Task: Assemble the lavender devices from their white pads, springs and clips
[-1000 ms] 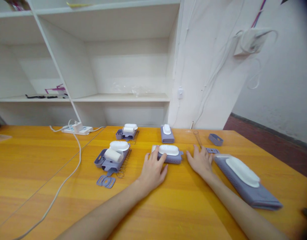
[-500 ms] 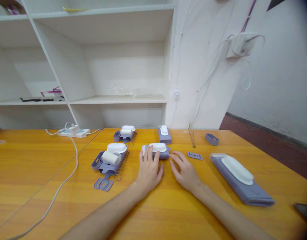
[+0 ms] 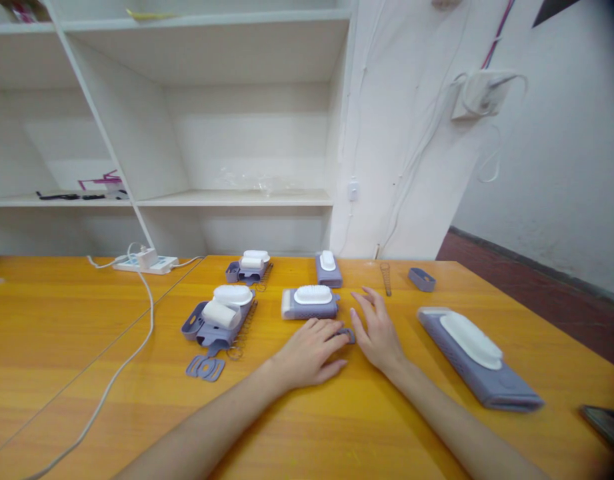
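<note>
Purple slotted plate (image 3: 350, 337): best steadied flat under the left hand (image 3: 309, 353) (can't tell if gripped); right hand (image 3: 379, 333) relaxed, unladen, alongside.

Five purple casings (image 3: 314, 311) are counted, and five white oval pads (image 3: 313, 294) are seen. Two white rollers (image 3: 221, 315), three coiled springs (image 3: 385, 279), three small purple caps (image 3: 421, 281) and two flat cut-out plates (image 3: 205, 368) are also found. Two bare hands (image 3: 311, 353), one white power strip (image 3: 157, 266) and one dark flat object (image 3: 604, 423) are noted.

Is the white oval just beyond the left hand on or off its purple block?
On: the white oval rests atop the purple block.
</note>
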Demonstrator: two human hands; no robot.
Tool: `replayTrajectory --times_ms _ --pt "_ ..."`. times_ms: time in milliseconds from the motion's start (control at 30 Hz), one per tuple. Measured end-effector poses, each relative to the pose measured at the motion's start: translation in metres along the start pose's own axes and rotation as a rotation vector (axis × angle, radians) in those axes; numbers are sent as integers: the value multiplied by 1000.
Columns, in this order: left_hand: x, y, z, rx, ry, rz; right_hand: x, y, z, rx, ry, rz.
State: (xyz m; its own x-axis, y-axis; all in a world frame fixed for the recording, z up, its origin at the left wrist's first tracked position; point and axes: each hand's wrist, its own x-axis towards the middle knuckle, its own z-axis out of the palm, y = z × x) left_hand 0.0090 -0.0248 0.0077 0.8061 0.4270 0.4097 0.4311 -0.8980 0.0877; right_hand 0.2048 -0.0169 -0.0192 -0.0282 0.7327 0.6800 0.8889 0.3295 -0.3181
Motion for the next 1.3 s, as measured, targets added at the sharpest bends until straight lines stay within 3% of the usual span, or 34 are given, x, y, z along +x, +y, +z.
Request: replayTrajectory --times_ms 133,233,367,533,767,967,1167,1300 --pt "0 -4 1 -63 -24 -26 9 37 7 -221 9 100" --pt "-1 -6 4 -73 -37 -62 14 63 10 -375 -56 232" --pt "-2 -8 7 -51 -25 -96 16 68 9 -418 -119 388" --pt "-3 -7 9 -32 -12 -115 15 57 5 -478 -18 305" --pt "-2 -8 11 -31 -1 -111 12 64 8 -422 -153 167" --pt "-3 -9 14 -31 -1 -123 11 56 1 -387 -27 84" --pt "-3 -9 14 -8 10 -165 7 60 6 -410 -156 146" --pt "-4 -11 19 50 0 -196 9 53 1 -393 -67 52"
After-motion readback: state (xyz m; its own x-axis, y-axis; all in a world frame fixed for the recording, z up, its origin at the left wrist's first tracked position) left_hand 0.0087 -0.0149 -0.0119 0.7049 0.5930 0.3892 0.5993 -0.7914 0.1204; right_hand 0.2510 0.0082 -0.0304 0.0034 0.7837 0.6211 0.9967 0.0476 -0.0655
